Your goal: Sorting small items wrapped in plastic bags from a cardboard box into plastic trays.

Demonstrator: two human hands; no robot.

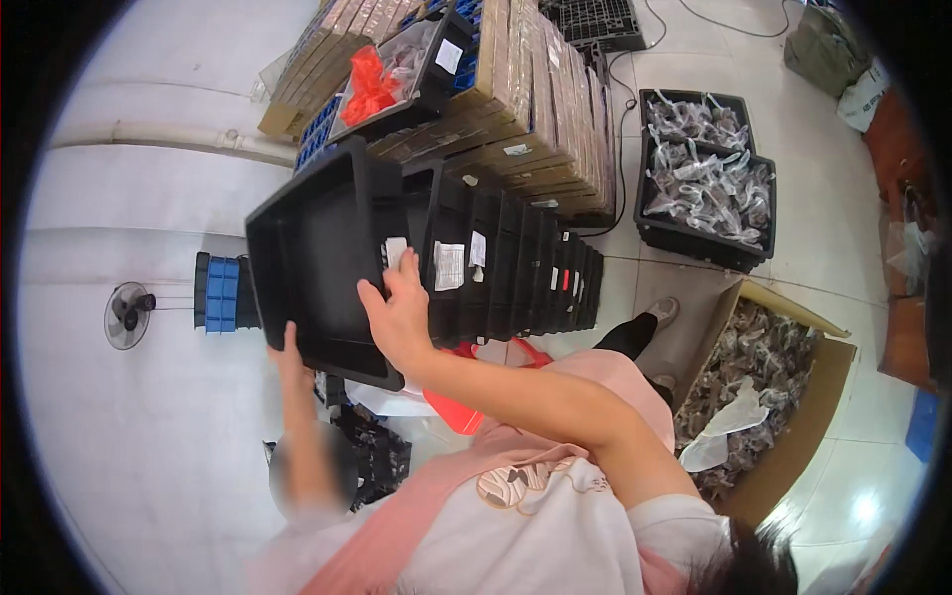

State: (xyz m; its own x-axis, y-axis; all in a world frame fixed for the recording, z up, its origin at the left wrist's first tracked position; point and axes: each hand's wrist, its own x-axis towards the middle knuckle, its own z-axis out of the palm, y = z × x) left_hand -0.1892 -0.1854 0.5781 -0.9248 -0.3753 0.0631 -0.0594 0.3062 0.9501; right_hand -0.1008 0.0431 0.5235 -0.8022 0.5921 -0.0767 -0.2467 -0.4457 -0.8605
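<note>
A black plastic crate tilts at the top of a tall stack of black crates, its inside bare. My left hand grips its lower left rim, thumb up along the outer wall. My right hand holds the right rim, with the thumb over the edge and the fingers near a small white label. More white paper labels are stuck on the sides of the stacked crates below. The fingers under the rim are hidden.
Flat cardboard bundles stand behind the stack, beside a crate holding a red bag. Two black crates of clear-bagged parts sit on the floor to the right. Nearer is a large open carton of bagged parts. A cable crosses the floor.
</note>
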